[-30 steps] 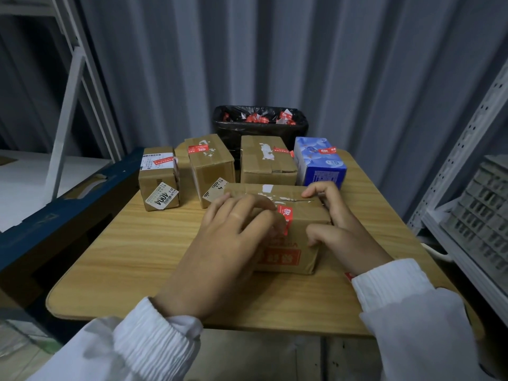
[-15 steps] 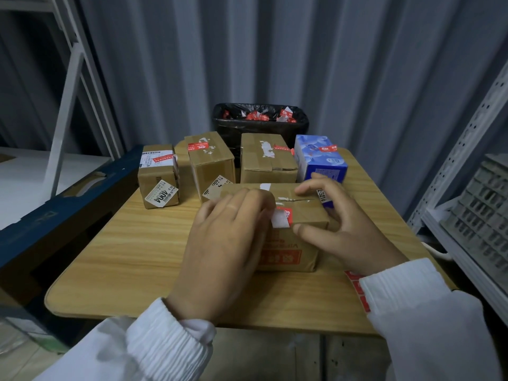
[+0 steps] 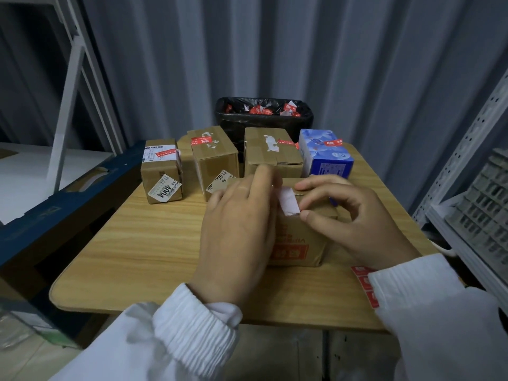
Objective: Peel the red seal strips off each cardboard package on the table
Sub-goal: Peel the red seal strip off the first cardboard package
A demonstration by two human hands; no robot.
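Head: seal strip (image 3: pixel 288 201) half-lifted off package (image 3: pixel 298 244), white underside showing.

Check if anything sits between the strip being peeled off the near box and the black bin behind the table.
Yes. The half-peeled seal strip is at the left hand. Between it and the black-lined bin stands a taped brown cardboard box, with the blue printed box beside. Lift over them; nothing visible above.

Our left hand (image 3: pixel 239 229), palm down, pinches the strip (image 3: pixel 288 200) while our right hand (image 3: pixel 354 218) curls thumb and fingers round the package (image 3: pixel 299 237).
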